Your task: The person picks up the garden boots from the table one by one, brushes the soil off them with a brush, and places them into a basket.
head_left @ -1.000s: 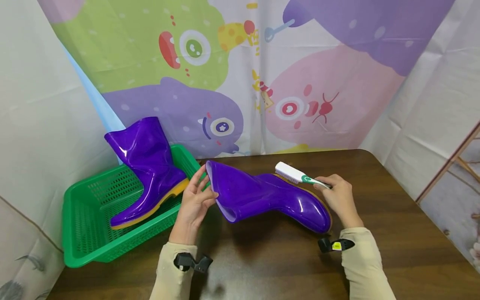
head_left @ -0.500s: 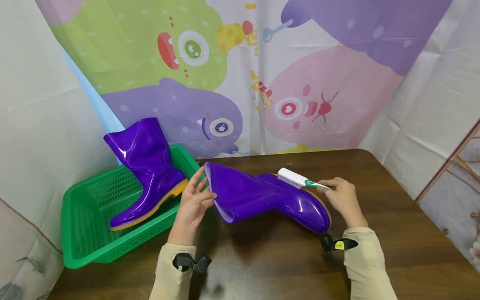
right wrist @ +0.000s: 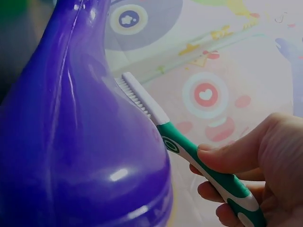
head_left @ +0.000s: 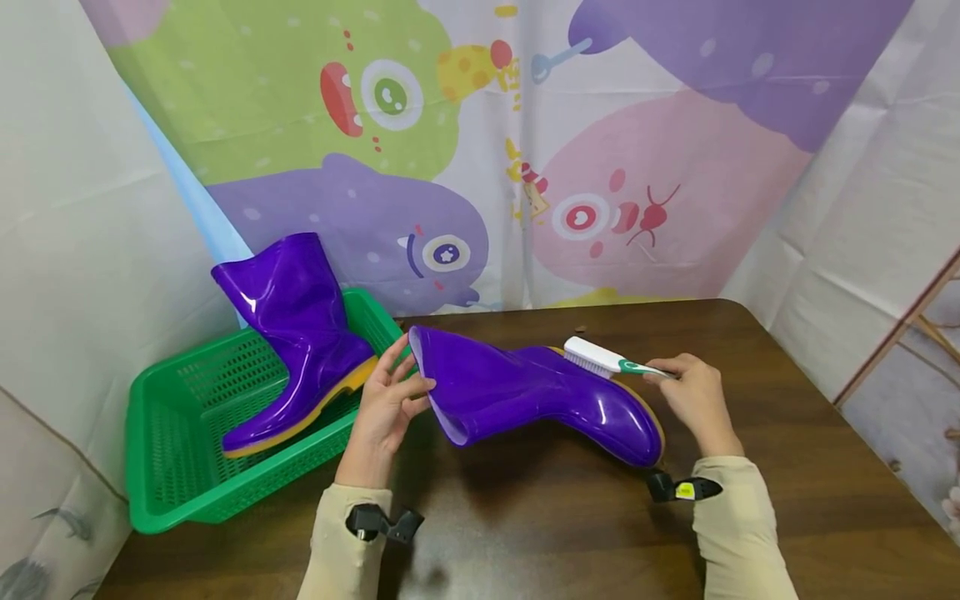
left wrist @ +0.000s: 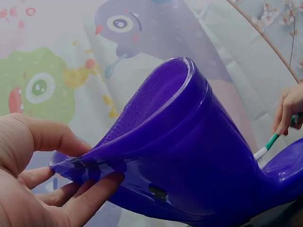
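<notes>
A shiny purple rain boot (head_left: 510, 383) with a yellow sole lies tilted over the table, its shaft toward the left and its toe toward the right. My left hand (head_left: 386, 408) pinches the rim of its opening, thumb on one side and fingers on the other, as the left wrist view also shows. In my right hand (head_left: 697, 400) is a white and green scrub brush (head_left: 592, 357), gripped by the handle. Its bristles (right wrist: 134, 98) lie against the upper side of the boot's foot, near the sole edge. The boot partly hides the sole.
A second purple boot (head_left: 292, 342) with a yellow sole stands tilted in a green plastic basket (head_left: 180, 508) at the left. The brown wooden table (head_left: 555, 525) ends at the back against a cartoon-printed curtain (head_left: 510, 250).
My right hand and the brush have shifted slightly to the right and down along the boot's sole side. The left hand and the boot have stayed nearly in place.
</notes>
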`<state>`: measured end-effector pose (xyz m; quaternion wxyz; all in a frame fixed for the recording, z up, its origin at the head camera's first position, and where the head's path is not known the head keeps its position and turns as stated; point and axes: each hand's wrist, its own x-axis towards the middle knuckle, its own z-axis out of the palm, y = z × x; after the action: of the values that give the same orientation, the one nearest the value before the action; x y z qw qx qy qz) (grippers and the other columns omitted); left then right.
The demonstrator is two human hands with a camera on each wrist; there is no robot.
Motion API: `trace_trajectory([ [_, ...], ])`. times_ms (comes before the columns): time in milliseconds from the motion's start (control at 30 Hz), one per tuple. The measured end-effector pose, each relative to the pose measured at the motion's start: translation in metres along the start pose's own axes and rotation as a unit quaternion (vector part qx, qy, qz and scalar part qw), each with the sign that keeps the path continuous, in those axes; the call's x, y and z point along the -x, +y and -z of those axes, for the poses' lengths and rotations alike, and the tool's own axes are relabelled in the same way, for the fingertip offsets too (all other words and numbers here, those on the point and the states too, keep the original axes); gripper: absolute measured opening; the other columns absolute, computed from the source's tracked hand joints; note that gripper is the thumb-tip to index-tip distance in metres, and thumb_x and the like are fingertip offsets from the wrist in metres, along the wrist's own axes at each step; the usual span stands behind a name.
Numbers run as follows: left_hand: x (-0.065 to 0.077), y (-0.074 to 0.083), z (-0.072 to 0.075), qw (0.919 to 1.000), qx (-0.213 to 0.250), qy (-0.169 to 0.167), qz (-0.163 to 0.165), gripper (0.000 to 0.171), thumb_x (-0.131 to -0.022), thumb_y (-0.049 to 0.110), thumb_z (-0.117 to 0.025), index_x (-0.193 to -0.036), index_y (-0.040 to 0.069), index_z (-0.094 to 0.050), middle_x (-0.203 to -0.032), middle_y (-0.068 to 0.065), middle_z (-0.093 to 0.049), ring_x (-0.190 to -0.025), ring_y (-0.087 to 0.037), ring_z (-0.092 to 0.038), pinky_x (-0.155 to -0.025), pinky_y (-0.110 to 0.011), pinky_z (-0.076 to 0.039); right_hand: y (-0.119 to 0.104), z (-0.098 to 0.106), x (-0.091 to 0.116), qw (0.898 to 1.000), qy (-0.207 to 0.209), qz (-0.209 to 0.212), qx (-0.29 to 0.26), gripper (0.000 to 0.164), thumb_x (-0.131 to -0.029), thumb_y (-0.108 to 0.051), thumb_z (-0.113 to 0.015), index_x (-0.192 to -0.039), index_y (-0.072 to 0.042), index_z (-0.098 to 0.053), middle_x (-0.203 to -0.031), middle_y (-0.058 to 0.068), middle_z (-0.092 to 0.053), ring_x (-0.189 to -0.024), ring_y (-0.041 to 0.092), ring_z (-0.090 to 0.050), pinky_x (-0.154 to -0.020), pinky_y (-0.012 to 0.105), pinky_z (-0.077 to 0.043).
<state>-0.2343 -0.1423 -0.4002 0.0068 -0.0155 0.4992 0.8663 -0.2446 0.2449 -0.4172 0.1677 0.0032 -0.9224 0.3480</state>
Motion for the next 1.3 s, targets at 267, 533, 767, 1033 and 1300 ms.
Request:
trace_trajectory([
  [267, -0.001, -0.001, 0.004, 0.9987, -0.047, 0.013, 0.010, 0.081, -0.085, -0.018, -0.059, -0.154, 0.011, -0.031, -0.143, -0.016, -0.042, -0.086, -0.014, -0.068, -0.067, -0.028, -0.058, 0.008, 0.009, 0.002, 0.993, 0.104, 0.054, -0.010, 0.016, -0.081, -0.003, -0.080, -0.096, 0.003, -0.077, -0.088, 0.015, -0.068, -0.079, 0.024, -0.059, -0.067, 0.026, -0.040],
  [533, -0.001, -0.003, 0.005, 0.9983, -0.057, 0.011, 0.008, 0.077, -0.087, -0.018, -0.057, -0.154, 0.008, -0.030, -0.144, -0.018, -0.040, -0.080, -0.012, -0.068, -0.064, -0.025, -0.057, 0.010, 0.010, -0.001, 0.989, 0.124, 0.069, -0.045, 0.017, -0.079, -0.003, -0.083, -0.095, 0.001, -0.078, -0.086, 0.012, -0.068, -0.074, -0.002, -0.048, -0.065, 0.016, -0.036],
  [767, -0.002, -0.006, 0.003, 0.9972, -0.068, 0.031, 0.001, 0.070, -0.088, -0.014, -0.060, -0.150, 0.010, -0.037, -0.134, -0.013, -0.049, -0.075, -0.012, -0.066, -0.060, -0.027, -0.057, 0.009, 0.004, 0.000, 0.986, 0.117, 0.104, -0.056, 0.017, -0.078, 0.001, -0.082, -0.094, 0.002, -0.078, -0.085, 0.012, -0.068, -0.074, 0.000, -0.050, -0.064, 0.015, -0.038],
  [1033, -0.007, -0.009, 0.000, 0.9971, -0.051, 0.055, -0.009, 0.061, -0.092, -0.010, -0.061, -0.146, 0.011, -0.042, -0.112, -0.003, -0.061, -0.072, -0.014, -0.068, -0.057, -0.032, -0.058, 0.008, 0.003, -0.002, 0.984, 0.112, 0.121, -0.065, 0.017, -0.077, 0.004, -0.082, -0.094, 0.003, -0.077, -0.084, 0.011, -0.067, -0.073, 0.002, -0.049, -0.063, 0.016, -0.037],
  [1300, -0.012, -0.006, -0.009, 0.9989, -0.007, 0.045, -0.001, 0.063, -0.089, -0.017, -0.058, -0.143, 0.010, -0.042, -0.105, 0.000, -0.064, -0.074, -0.014, -0.068, -0.059, -0.031, -0.057, 0.009, 0.006, 0.000, 0.987, 0.097, 0.114, -0.059, 0.016, -0.080, 0.000, -0.081, -0.096, 0.000, -0.078, -0.085, 0.008, -0.066, -0.073, 0.007, -0.050, -0.062, 0.017, -0.037],
])
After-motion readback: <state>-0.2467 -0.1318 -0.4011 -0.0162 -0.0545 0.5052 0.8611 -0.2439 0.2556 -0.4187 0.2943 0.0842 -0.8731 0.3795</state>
